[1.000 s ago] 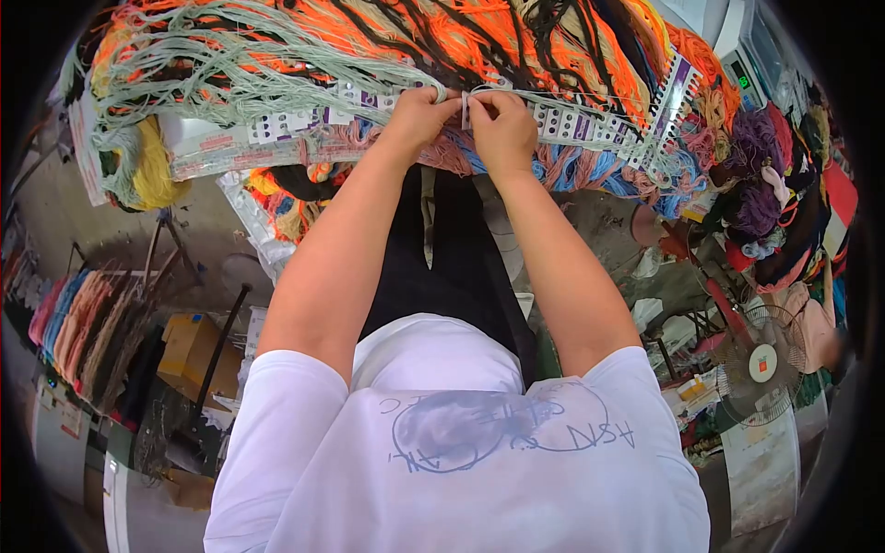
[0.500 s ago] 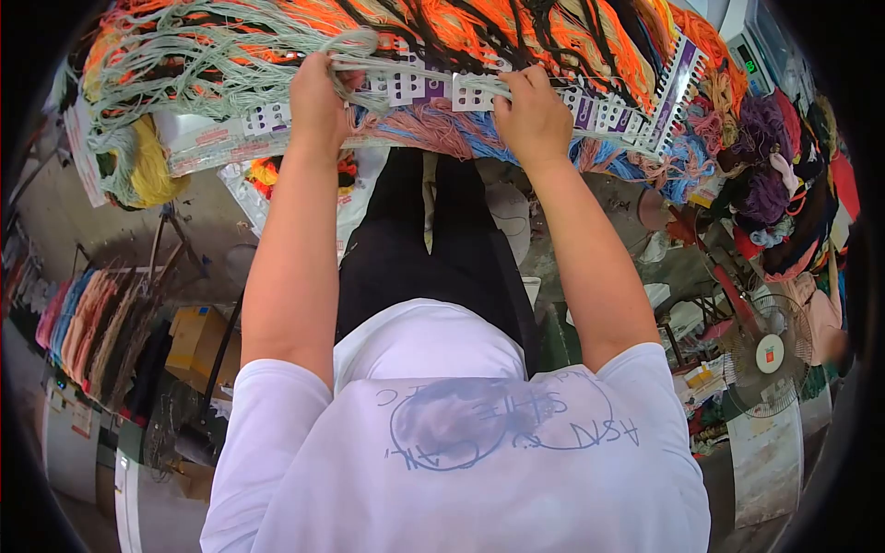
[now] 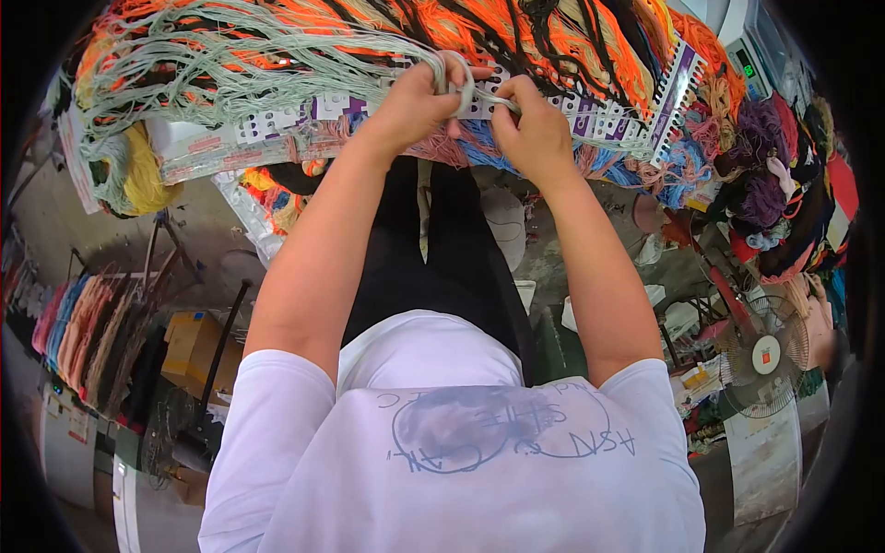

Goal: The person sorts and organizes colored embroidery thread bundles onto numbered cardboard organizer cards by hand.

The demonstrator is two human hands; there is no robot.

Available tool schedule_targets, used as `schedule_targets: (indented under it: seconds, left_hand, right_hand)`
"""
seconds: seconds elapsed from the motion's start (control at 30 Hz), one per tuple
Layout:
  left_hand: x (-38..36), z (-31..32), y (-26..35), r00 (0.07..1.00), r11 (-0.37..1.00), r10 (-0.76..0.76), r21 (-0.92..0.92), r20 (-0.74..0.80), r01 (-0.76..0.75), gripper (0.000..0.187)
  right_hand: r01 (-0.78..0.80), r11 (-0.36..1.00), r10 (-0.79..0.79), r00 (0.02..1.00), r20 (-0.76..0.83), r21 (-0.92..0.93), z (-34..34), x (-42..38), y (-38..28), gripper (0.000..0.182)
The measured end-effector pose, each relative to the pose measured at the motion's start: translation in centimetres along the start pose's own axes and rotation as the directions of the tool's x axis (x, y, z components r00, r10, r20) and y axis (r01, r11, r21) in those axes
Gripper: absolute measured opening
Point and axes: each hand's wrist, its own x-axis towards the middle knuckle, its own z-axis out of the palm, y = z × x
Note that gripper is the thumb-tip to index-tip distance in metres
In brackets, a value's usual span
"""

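A long bundle of pale grey-green thread (image 3: pixel 230 60) spreads over the left of the worktop and narrows toward my hands. My left hand (image 3: pixel 415 106) is closed round its gathered part, where a loop of the thread stands up by the fingers. My right hand (image 3: pixel 535 138) pinches the bundle's thin end just to the right of the loop. Under and beside my hands lie white and purple cards with punched holes (image 3: pixel 585 118). Orange and black threads (image 3: pixel 581 46) fan out behind them. Pink and blue threads (image 3: pixel 479 146) hang along the near edge.
At the right are heaped purple and red yarns (image 3: pixel 763 198) and a device with a green display (image 3: pixel 749 66). A yellow hank (image 3: pixel 147 170) hangs at the left edge. Lower down are a standing fan (image 3: pixel 765 355), a cardboard box (image 3: pixel 195 348) and a rack of coloured hanks (image 3: pixel 92 327).
My left hand has moved right, close to my right hand, bringing the gathered thread along. A loop now stands between the hands, where a stretched length ran before. My right hand has shifted slightly downward.
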Motion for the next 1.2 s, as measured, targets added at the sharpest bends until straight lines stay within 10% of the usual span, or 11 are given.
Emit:
schedule_targets:
  seconds: [0.2,0.37,0.53,0.8,0.87,0.97,1.07,1.1,1.2]
  left_hand:
    - [1.0,0.2,-1.3,0.999,0.786,-0.015,0.618,-0.029,0.030,0.013]
    - [-2.1,-3.6,0.8,0.962,0.896,0.239,0.413,-0.135,-0.164,0.019]
    - [-9.5,-10.7,10.8,0.845,0.987,0.162,0.070,-0.509,-0.147,0.007]
    - [-7.9,-12.6,17.3,0.826,0.964,0.251,0.050,-0.505,-0.263,0.012]
    - [-7.8,-13.3,17.0,0.893,0.871,0.101,-0.395,-0.439,-0.293,0.011]
    - [-9.4,-16.4,16.6,0.885,0.766,0.136,-0.520,-0.445,-0.379,0.011]
    - [-10.6,-19.1,17.8,0.635,0.952,0.181,-0.027,-0.751,-0.303,0.007]
    - [-10.1,-17.4,17.3,0.471,0.902,0.401,0.429,-0.786,-0.051,0.014]
    - [-9.5,-16.9,16.6,0.568,0.701,0.522,0.700,-0.636,0.140,0.028]
  right_hand:
    - [-0.039,0.967,0.033,0.999,0.026,0.251,-0.2,1.0,0.4,0.022]
    - [-0.033,0.997,0.043,0.985,0.166,-0.065,1.9,2.6,2.5,0.026]
    - [-0.182,0.971,0.210,0.961,0.181,-0.157,2.5,3.8,1.9,0.027]
    - [-0.235,0.960,0.263,0.945,0.196,-0.154,2.5,3.9,1.7,0.041]
    - [-0.236,0.962,0.260,0.946,0.193,-0.139,2.5,3.9,2.0,0.041]
    - [-0.234,0.965,0.252,0.950,0.184,-0.115,2.8,3.8,2.1,0.040]
    - [-0.231,0.968,0.243,0.961,0.134,-0.099,2.9,3.4,2.2,0.038]
    - [-0.220,0.973,0.226,0.969,0.101,-0.063,3.0,3.2,2.3,0.036]
    - [-0.170,0.985,0.168,0.985,0.042,0.037,3.1,3.0,3.1,0.031]
